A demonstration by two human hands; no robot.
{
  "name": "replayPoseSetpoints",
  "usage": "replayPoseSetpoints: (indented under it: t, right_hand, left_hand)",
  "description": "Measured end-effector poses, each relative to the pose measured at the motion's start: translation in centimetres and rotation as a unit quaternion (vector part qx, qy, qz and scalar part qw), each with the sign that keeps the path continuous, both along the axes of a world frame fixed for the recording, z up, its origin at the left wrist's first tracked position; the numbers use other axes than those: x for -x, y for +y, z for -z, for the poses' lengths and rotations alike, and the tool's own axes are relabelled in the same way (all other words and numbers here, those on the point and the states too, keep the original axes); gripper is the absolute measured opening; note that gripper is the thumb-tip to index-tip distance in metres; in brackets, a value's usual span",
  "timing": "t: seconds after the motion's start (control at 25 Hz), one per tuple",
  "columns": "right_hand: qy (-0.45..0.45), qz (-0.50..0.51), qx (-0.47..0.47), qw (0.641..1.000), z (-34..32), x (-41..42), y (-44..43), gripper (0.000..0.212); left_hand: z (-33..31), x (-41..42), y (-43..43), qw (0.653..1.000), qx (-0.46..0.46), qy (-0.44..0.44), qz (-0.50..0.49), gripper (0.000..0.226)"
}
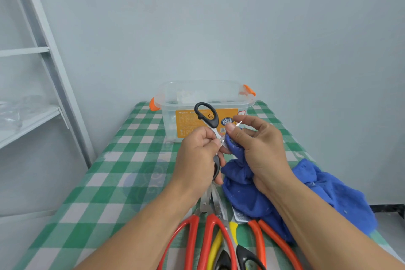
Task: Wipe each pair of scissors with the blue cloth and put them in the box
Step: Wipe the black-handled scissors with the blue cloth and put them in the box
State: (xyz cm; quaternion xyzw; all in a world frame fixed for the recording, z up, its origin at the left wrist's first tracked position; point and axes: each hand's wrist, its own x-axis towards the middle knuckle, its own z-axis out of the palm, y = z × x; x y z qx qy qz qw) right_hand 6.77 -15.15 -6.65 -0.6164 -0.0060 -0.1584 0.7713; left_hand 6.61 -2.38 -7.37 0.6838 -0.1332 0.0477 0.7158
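Shelves [28,116] stand far to the left of the box, against the pale wall. Next comes the table [114,166] with its green and white check cloth, and the clear box [206,94] sits at the far end of it, with orange clips on its sides and an orange label on the front. In front of the box, up in the air, are the black scissors [207,116]. One black loop points up, just before the box label, and the other loop is tucked down by the left palm. The left hand [197,160] is closed on these scissors near the middle screw, with thumb and fingers pinched tight. A thin blade tip pokes out to the right, close to the box label. The right hand [256,151] holds the blue cloth [245,193], with thumb and fingers pressing a fold of it around the blade. Most of the cloth hangs down from that hand and lies in a heap on the table, nearer the person than the box and off to the right. Nearest the person, far from the box, more scissors lie on the table: red scissors [197,239] on the left, yellow and black scissors [228,247] in the middle, and orange scissors [269,241] on the right, partly under the cloth.
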Motion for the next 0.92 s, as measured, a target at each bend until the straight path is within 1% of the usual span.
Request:
replayPoseSetpoints:
  t: [0.08,0.16,0.28,0.4,0.52,0.72,0.8,0.92]
  right_hand:
    - [0.004,0.038,0.015,0.999,-0.1,-0.1,-0.5,0.020]
    - [0.005,0.052,0.009,0.999,-0.1,0.0,-0.6,0.023]
    - [-0.006,0.069,0.008,0.998,0.0,0.2,-0.6,0.024]
    - [-0.025,0.101,0.012,0.994,-0.2,0.2,-1.2,0.029]
    - [-0.043,0.071,-0.008,0.997,-0.5,0.4,-1.4,0.024]
    - [-0.046,-0.018,0.025,0.998,-0.2,0.7,-1.2,0.015]
    - [-0.050,-0.020,0.040,0.998,-0.2,0.7,-1.0,0.016]
    - [-0.057,0.006,0.051,0.997,0.1,0.6,-0.8,0.027]
  left_hand:
    - [-0.1,0.3,-0.2,1.000,-0.002,-0.004,0.005,0.016]
    - [-0.1,0.4,-0.2,1.000,-0.003,-0.007,0.008,0.019]
    - [-0.1,0.2,0.0,1.000,0.010,-0.003,0.009,0.015]
    - [0.0,0.0,0.2,1.000,0.026,0.005,0.004,0.015]
    - [-0.1,-0.1,0.5,0.999,0.043,0.010,0.005,0.016]
    - [-0.2,-0.1,0.7,0.999,0.052,0.008,0.007,0.015]
    - [-0.1,-0.2,0.7,0.999,0.052,0.006,0.006,0.016]
    - [-0.1,-0.2,0.6,0.999,0.046,-0.001,0.008,0.016]
